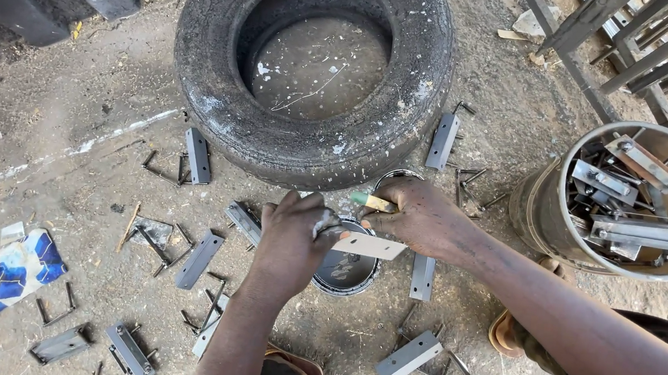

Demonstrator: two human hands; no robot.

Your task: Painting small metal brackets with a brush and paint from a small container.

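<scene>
Left hand (291, 237) grips a flat metal strip (367, 246) over a small paint tin (346, 270). Right hand (422, 217) pinches a brush handle (372, 202), near the old tyre (313, 70).

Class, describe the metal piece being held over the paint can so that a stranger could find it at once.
Start at the big tyre lying on the ground; just below it sits a small open paint can. Over the can, the left hand holds a flat metal strip. Unlike the grey pieces scattered on the ground, it looks pale and is lifted up.
</scene>
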